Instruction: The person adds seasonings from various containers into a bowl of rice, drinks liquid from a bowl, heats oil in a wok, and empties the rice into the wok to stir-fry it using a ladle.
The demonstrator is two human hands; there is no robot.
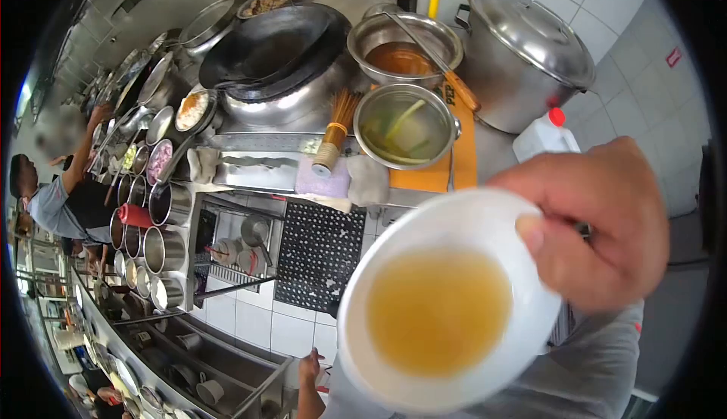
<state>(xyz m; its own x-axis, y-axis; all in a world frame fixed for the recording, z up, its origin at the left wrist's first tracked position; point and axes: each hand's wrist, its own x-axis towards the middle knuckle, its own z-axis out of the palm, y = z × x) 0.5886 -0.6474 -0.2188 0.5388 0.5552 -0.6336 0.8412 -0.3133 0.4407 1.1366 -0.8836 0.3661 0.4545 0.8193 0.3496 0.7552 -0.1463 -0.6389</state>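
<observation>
Right hand (606, 229), bowl (456, 220) in grip

Back row: we had a black wok (265, 44), then a lidded stockpot (503, 63) at far right, white jug (539, 142) with red cap near it. Between wok and stockpot we saw a steel bowl (369, 39) of reddish-brown liquid, wood-handled ladle (460, 89) across it. Bamboo brush (333, 140) overlapped a purple cloth (309, 184). Below, we had a perforated black mat (318, 252). Left: co-worker (57, 211), red squeeze bottle (135, 216).
</observation>
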